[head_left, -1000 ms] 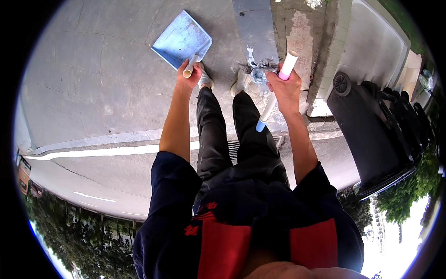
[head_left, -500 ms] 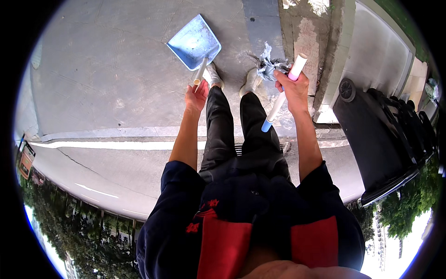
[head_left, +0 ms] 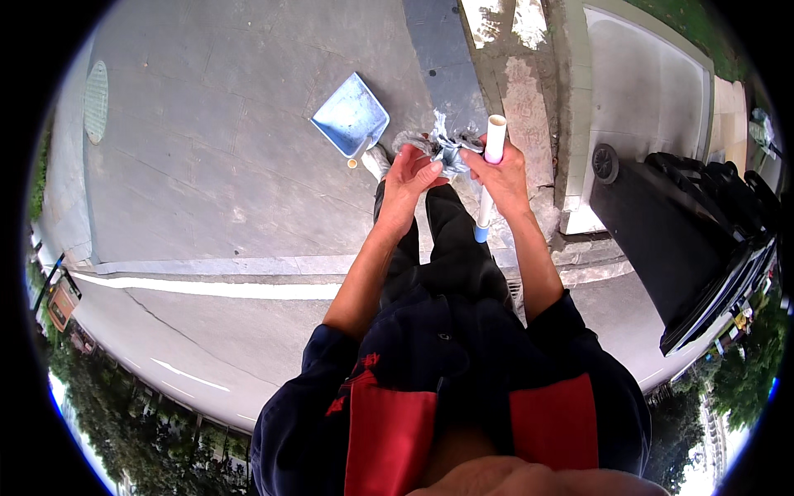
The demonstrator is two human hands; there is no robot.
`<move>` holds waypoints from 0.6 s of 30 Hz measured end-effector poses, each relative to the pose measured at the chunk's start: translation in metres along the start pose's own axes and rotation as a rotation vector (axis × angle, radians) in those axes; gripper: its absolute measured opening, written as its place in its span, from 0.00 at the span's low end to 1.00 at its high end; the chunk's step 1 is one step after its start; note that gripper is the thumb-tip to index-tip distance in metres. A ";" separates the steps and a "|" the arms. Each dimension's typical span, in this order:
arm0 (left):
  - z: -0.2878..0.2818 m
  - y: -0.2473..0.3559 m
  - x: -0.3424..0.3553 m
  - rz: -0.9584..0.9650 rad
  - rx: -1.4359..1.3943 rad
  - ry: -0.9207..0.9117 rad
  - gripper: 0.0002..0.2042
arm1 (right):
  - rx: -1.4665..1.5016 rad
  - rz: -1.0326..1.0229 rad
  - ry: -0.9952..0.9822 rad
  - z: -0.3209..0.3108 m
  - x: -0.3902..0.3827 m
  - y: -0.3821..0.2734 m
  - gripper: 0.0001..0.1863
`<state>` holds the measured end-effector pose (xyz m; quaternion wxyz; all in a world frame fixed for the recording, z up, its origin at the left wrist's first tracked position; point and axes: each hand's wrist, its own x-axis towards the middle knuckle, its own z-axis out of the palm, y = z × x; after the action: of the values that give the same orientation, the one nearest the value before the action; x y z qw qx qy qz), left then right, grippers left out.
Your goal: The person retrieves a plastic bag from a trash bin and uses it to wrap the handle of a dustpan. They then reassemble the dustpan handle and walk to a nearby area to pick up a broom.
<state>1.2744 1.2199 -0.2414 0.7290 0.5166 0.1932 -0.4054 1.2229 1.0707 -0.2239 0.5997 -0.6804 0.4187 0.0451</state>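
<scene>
My right hand (head_left: 501,172) is closed around a white pole (head_left: 485,207) with a pink band and a blue end. Its thumb and fingers also press on a crumpled silvery-grey plastic bag (head_left: 449,155). From the other side my left hand (head_left: 407,188) meets the same bag, thumb and fingertips closed at its edge. The fingers' far sides are partly hidden by the bag. A blue dustpan (head_left: 351,116) rests on the pavement ahead of my left shoe (head_left: 375,163), its pale hollow handle (head_left: 353,161) pointing toward me, apart from both hands.
Black wheeled bins (head_left: 662,240) stand at my right beside a pale wall panel (head_left: 641,91). Grey paving (head_left: 207,165) stretches left, with a round manhole cover (head_left: 96,102) at the far left. A kerb with a white line (head_left: 207,287) runs behind my feet, bordering a road.
My left hand has left the dustpan handle and moved right to the plastic bag. My right hand has shifted slightly left, and its pole is more upright in view.
</scene>
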 end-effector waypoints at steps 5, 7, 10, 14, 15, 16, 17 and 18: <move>0.024 0.004 -0.024 0.012 -0.111 -0.129 0.10 | 0.272 0.021 0.064 -0.034 -0.033 -0.007 0.15; 0.037 0.010 -0.040 0.045 -0.092 -0.199 0.08 | 0.276 -0.029 0.071 -0.047 -0.046 -0.008 0.15; 0.061 0.026 -0.064 -0.033 -0.183 -0.242 0.07 | 0.321 -0.122 0.069 -0.066 -0.067 -0.017 0.14; 0.079 0.027 -0.084 0.013 -0.105 -0.331 0.05 | 0.487 -0.185 0.098 -0.089 -0.099 -0.029 0.11; 0.080 0.029 -0.087 0.032 -0.127 -0.321 0.04 | 0.569 -0.182 0.105 -0.093 -0.103 -0.022 0.11; 0.084 0.033 -0.093 0.043 -0.151 -0.313 0.03 | 0.648 -0.176 0.116 -0.098 -0.111 -0.024 0.10; 0.088 0.037 -0.099 0.054 -0.176 -0.306 0.02 | 0.735 -0.203 0.128 -0.104 -0.122 -0.028 0.09; 0.090 0.042 -0.104 0.065 -0.200 -0.299 0.02 | 0.748 -0.221 0.153 -0.108 -0.133 -0.030 0.09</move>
<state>1.2329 1.1845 -0.1080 0.8100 0.3815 0.1052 -0.4328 1.1080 1.0451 -0.0953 0.7745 -0.4575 0.3738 -0.2261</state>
